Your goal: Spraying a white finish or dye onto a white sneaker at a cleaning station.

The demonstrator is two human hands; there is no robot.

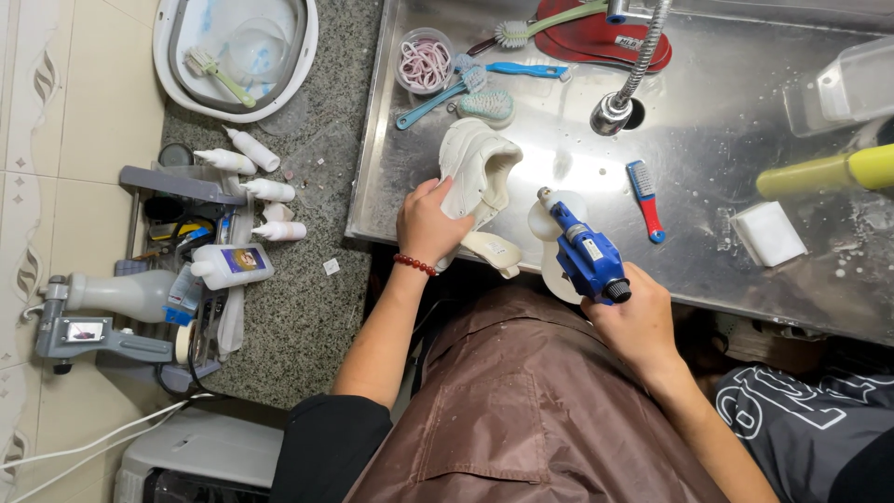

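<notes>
Hands grip shoe [477,172] and spray gun [587,258] at sink edge [372,233].

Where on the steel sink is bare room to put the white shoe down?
Bare steel lies between the faucet head, the red-blue brush and the white sponge. The far left corner is crowded: bowl of laces, teal brushes. The left hand holds the white shoe; the right hand holds the blue spray tool.

Two hands are working: the left hand [430,224] and the right hand [636,321]. One white shoe [477,172], one blue spray gun [587,256], four small white bottles [251,149] and five brushes [644,197] are showing.
</notes>
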